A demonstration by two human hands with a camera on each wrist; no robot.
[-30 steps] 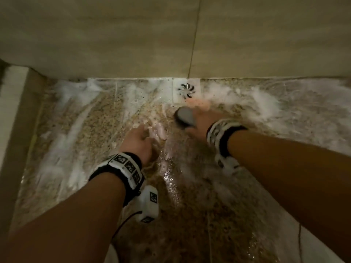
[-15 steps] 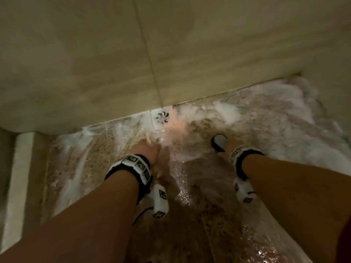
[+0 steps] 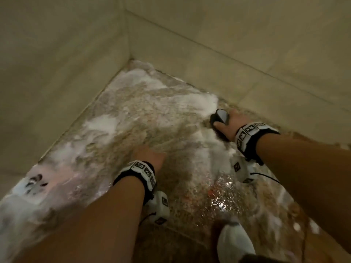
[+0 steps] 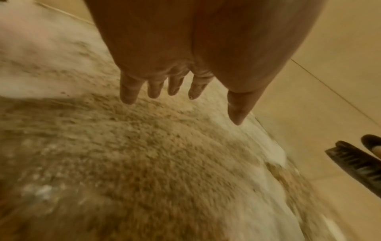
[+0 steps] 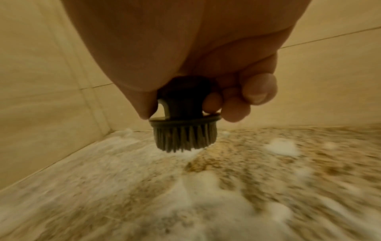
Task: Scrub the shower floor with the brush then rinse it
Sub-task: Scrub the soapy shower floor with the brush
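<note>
- Near the wall at the right side of the shower floor [image 3: 144,118], the right hand [image 3: 228,128] holds the dark round brush [image 5: 184,125]: thumb and curled fingers [image 5: 235,109] wrap its knob, bristles point down, just over white foam [image 5: 210,195].
- The left hand [image 3: 150,155] holds nothing; its 4 fingers [image 4: 129,91] and thumb stretch out above the speckled floor.

The shower floor [image 3: 144,114] looks like speckled brown stone, granular in pattern, wet and glossy where water glints, with patches of white foam [image 3: 205,105] lying soft and matt over it. The walls [image 3: 57,73] are large beige tiles, smooth with a dull sheen. The brush [image 5: 183,124] seems to be dark plastic, though the picture is blurred; its cap [image 3: 222,115] shines smooth, and its stiff bristles [image 5: 184,138] look coarse.
</note>
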